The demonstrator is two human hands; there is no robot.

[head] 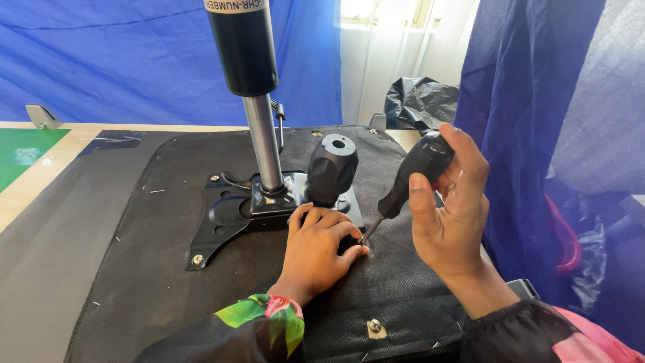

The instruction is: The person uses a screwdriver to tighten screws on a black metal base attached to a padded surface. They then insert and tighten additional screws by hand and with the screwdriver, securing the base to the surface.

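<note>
Head view shows the right hand (449, 215) gripping a black screwdriver (408, 181) angled down to the black metal plate (225, 214) on the upturned seat base (201, 282), while the left hand (318, 249), fingers curled, presses beside its tip.

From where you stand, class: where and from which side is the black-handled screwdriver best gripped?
Grip the black-handled screwdriver round its thick, rounded handle, coming from the right side, as the right hand does. The tool leans up and to the right, so the handle is its free upper end; the thin shaft points down-left to the tip beside the left hand on the black fabric panel.
</note>
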